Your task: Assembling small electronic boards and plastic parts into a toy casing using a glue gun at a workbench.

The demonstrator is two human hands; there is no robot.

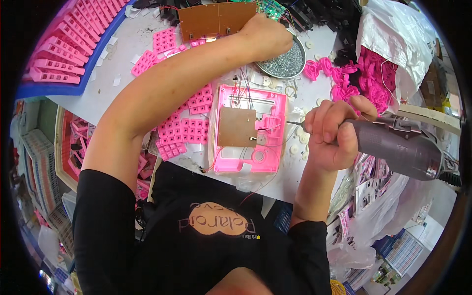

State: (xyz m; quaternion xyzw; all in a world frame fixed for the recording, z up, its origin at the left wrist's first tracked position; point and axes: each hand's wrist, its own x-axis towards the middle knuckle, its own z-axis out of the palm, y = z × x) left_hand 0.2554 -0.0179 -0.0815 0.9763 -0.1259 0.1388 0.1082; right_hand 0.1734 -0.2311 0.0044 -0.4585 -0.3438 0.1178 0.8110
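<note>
My left hand [268, 38] is curled closed at the far side, over the rim of a round metal bowl of small screws [282, 63]. Its fingertips are hidden beneath it, at the right end of the upright brown circuit boards [216, 20]. My right hand [329, 130] wraps round the front of a dark grey electric screwdriver [398, 147], its thin bit pointing left toward an open pink plastic housing [281, 105]. Inside that housing lies a brown circuit board [237, 128] with thin wires running from its far edge.
Pink keypad pieces [182, 130] lie left of the housing. A blue tray [93, 64] of pink parts stands far left. Small white discs [297, 142] are scattered on the right. Pink loops [376, 73] spill from a white bag [396, 37]. Green circuit boards [270, 9] sit at the back.
</note>
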